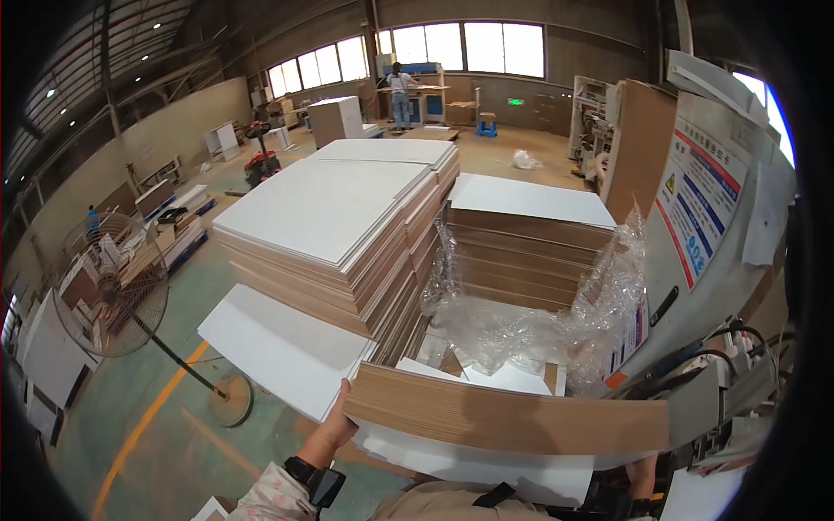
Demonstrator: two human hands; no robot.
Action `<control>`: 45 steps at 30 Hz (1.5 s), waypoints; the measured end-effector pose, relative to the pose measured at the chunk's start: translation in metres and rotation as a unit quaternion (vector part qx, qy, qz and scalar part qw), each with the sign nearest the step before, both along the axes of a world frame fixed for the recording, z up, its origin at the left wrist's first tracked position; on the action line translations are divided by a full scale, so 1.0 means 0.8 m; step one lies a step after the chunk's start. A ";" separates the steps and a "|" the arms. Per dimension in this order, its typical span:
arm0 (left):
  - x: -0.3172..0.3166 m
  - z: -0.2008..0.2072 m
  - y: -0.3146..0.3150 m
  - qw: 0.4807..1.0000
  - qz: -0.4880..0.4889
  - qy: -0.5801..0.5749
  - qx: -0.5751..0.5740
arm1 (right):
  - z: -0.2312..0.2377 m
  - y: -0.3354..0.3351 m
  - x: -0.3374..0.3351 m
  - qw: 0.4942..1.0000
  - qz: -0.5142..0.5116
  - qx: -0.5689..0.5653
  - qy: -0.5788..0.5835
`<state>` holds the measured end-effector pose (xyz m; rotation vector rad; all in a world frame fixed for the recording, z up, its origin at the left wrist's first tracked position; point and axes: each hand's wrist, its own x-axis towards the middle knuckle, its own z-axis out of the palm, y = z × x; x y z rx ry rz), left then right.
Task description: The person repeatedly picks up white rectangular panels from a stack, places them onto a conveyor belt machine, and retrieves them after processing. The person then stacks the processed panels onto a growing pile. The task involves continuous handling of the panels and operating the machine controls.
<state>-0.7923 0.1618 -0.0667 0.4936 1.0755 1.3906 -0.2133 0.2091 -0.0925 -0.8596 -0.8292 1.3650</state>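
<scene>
In front of me is a thick stack of thin boards (512,418), its brown cut edges facing up and a white face showing below. My left hand (337,425) is closed round the left end, thumb up along the side. At the right end, my right hand (642,474) holds the stack from below, its fingers mostly hidden behind the boards. Just beyond stands a tall pile of white-faced panels (321,204). To its right is a lower pile of boards (530,201), with crumpled clear plastic film (521,334) around it.
A grey machine (695,208) with a warning panel rises close on my right. A standing fan (111,278) is on the left, its round base on the green floor. Farther off are a red pallet jack (261,161) and a person (400,94) at a blue machine.
</scene>
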 end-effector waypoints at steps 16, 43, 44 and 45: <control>0.019 0.002 -0.006 0.997 0.023 0.036 0.067 | 0.000 -0.020 0.000 0.996 -0.076 -0.040 0.000; 0.028 -0.029 -0.029 0.896 0.075 0.270 0.343 | -0.114 0.011 -0.144 0.980 0.102 -0.110 -0.134; 0.029 -0.017 -0.047 0.896 0.076 0.289 0.329 | -0.109 0.012 -0.158 0.976 0.125 -0.113 -0.137; 0.032 -0.004 -0.073 0.905 0.084 0.271 0.317 | -0.102 0.013 -0.172 0.971 0.153 -0.114 -0.140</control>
